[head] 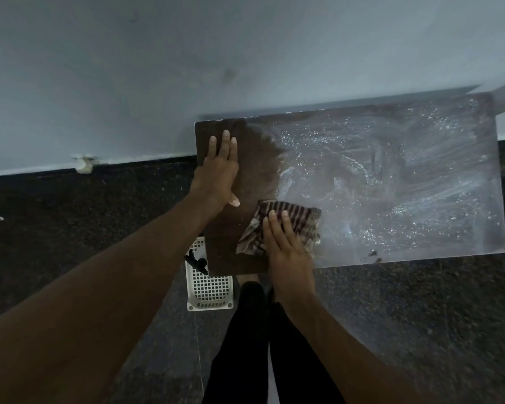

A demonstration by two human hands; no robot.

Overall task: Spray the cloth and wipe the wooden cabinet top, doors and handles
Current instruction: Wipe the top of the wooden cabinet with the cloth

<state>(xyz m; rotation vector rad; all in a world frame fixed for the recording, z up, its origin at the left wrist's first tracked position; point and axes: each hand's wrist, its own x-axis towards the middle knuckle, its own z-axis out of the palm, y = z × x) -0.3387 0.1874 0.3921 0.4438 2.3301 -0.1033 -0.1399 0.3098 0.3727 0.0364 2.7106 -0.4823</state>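
Hands both flat | left hand (pixel 219 167) on cabinet top (pixel 391 185) | right hand (pixel 286 252) pressing striped cloth (pixel 299 217)

We see a pale grey-blue painted wall (pixel 129 83) filling the view from nine through twelve to two o'clock, with a faint dark smudge (pixel 229 74) on it near twelve. Along its foot runs a black skirting band (pixel 146 161), and at nine o'clock a chipped whitish patch (pixel 84 164) breaks the line where wall meets skirting. Below lies a dark speckled stone floor (pixel 70 228), with a small white speck (pixel 1 218) far out at nine. Just below centre stands a white plastic lattice basket (pixel 213 290) on the floor. At six o'clock we see two legs in black trousers (pixel 245 345), just beside the basket.
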